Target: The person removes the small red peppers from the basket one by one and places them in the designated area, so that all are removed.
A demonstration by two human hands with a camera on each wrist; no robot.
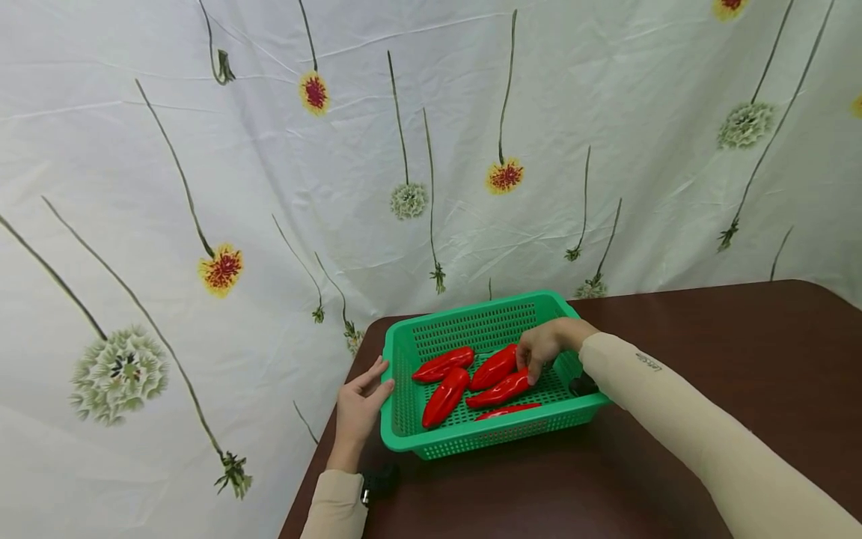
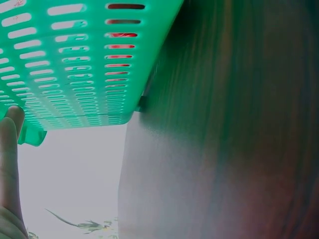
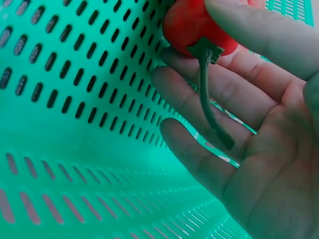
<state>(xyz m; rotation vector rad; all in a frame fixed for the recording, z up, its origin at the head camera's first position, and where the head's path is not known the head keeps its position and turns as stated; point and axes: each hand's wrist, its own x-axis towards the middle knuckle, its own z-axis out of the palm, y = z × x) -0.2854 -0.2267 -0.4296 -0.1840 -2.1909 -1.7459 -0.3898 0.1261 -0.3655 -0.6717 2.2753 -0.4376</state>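
A green slotted plastic basket (image 1: 485, 434) stands on the dark table. Inside it lie several glossy red peppers, among them one at the back left (image 1: 444, 364) and one at the front left (image 1: 446, 398). My right hand (image 1: 542, 344) reaches into the basket's right part and pinches a red pepper (image 1: 501, 391) near its stem end. In the right wrist view, that pepper's green stem (image 3: 204, 84) hangs across the fingers. My left hand (image 1: 358, 408) touches the left rim with its fingertips, and fairly straight fingers (image 2: 9, 164) show beside the slotted wall.
The dark wooden table (image 1: 714, 344) extends to the right of the basket. Behind it hangs a white cloth (image 1: 458, 90) printed with flowers. A red pepper (image 1: 508, 411) at the front is partly hidden by the basket's near wall.
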